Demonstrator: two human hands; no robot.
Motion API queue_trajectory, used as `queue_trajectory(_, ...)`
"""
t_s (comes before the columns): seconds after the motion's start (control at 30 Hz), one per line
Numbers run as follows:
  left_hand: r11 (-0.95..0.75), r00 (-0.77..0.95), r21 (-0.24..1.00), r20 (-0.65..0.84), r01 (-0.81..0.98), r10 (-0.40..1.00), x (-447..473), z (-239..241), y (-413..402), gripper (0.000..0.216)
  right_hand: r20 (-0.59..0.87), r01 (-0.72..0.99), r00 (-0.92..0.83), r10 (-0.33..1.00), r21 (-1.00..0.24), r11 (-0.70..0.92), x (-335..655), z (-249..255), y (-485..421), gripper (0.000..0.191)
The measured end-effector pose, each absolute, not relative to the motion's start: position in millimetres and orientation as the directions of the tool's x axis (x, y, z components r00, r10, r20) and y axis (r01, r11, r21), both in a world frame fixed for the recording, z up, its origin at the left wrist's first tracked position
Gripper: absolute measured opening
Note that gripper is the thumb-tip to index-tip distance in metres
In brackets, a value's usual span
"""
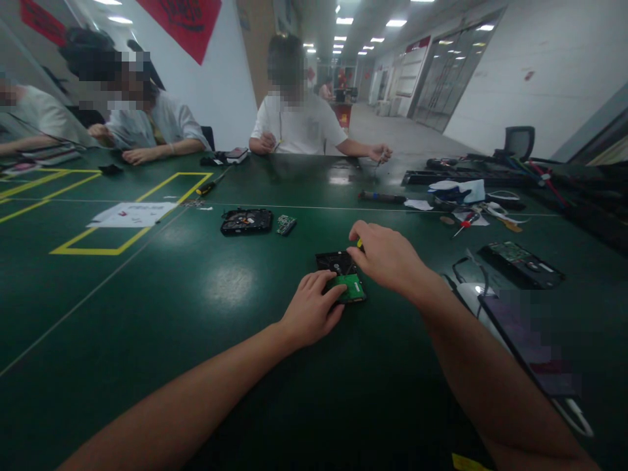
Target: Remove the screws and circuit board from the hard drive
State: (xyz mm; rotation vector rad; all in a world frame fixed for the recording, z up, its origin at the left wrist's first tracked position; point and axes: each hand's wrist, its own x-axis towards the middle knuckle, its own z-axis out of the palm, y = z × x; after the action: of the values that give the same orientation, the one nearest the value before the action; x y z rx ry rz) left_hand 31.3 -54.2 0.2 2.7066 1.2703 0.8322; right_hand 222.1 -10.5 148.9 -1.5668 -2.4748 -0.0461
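Observation:
A black hard drive (334, 261) with a green circuit board (355, 286) lies flat on the dark green table in front of me. My left hand (313, 307) grips its near left side, the thumb across the board and the fingers along the edge. Just above the drive's far right part, my right hand (390, 255) is closed round a screwdriver (360, 244). Only a bit of its yellow handle and a thin shaft slanting down to the drive show. Whether the tip sits in a screw is too small to tell.
Beyond the drive lie an opened hard drive (246, 221) and a small circuit board (286, 225). On the right are another hard drive (523, 263), a tablet-like device (524, 340), a red screwdriver (465, 225) and cables. Several people sit across the table, one person (301, 124) directly opposite.

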Motion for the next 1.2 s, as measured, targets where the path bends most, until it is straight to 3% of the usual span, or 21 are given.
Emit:
queue_trajectory(0.17,-0.672,0.529,0.252,0.451,0.697,0.718,30.5,1.9,-55.0,0.039,0.152,0.824,-0.507,0.848,-0.204,0.529,225.9,150.9,-10.2,0.024)
queue_trajectory(0.37,-0.668,0.525,0.254,0.451,0.699,0.721,31.4,-0.1,-54.8,0.038,0.140,0.897,-0.416,0.899,-0.099,0.430,225.2,150.5,-13.0,0.017)
queue_trajectory(0.53,-0.667,0.527,0.238,0.452,0.706,0.720,31.0,-1.7,-53.7,0.039,0.156,0.803,-0.552,0.819,-0.166,0.572,224.2,149.3,-12.9,0.014)
queue_trajectory(0.7,-0.662,0.529,0.241,0.438,0.710,0.727,30.3,-0.6,-54.2,0.039,0.171,0.864,-0.469,0.867,-0.118,0.490,224.0,145.1,-12.6,0.016)
queue_trajectory(0.9,-0.666,0.531,0.238,0.442,0.707,0.723,31.0,0.3,-54.7,0.038,0.166,0.747,-0.597,0.785,-0.242,0.619,225.7,147.7,-10.5,0.025)
queue_trajectory(1.07,-0.667,0.531,0.233,0.449,0.707,0.719,30.8,-0.2,-54.6,0.038,0.161,0.845,-0.485,0.860,-0.166,0.508,226.3,146.7,-10.3,0.014)
queue_trajectory(1.2,-0.670,0.532,0.237,0.451,0.703,0.717,30.5,1.5,-55.3,0.038,0.154,0.771,-0.576,0.803,-0.225,0.596,229.1,146.8,-7.6,0.014)
